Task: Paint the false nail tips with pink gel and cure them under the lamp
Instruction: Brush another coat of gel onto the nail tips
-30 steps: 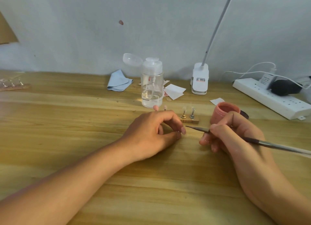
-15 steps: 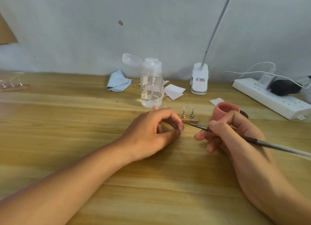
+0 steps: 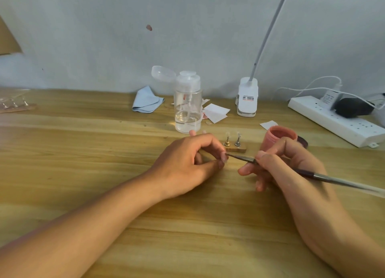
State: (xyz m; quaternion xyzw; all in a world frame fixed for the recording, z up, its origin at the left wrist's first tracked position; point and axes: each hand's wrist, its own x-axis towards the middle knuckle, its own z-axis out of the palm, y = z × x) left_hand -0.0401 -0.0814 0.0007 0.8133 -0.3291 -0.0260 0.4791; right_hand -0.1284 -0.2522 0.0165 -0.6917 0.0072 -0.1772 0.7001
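Note:
A small wooden holder strip (image 3: 237, 150) with two metal stands carrying clear nail tips (image 3: 228, 135) lies mid-table. My left hand (image 3: 187, 163) covers the strip's left end, fingers curled, thumb and index pinching together there. Two pink-coated tips (image 3: 192, 133) peek out behind its knuckles. My right hand (image 3: 291, 165) grips a thin brush (image 3: 241, 158) like a pen. The brush's tip touches right at my left index fingertip. What lies between those fingertips is hidden. An open pink gel jar (image 3: 278, 135) stands just behind my right hand. The white clip lamp (image 3: 247, 99) stands at the back.
A clear pump bottle (image 3: 188, 111) with its cap flipped open stands behind my left hand. A blue cloth (image 3: 146, 100) and white paper wipes (image 3: 215, 112) lie near the wall. A white power strip (image 3: 333, 121) runs along the right. Another tip holder (image 3: 14, 106) sits far left.
My right hand has moved left, bringing the brush tip from the gap between my hands to my left index fingertip. My left hand has barely moved.

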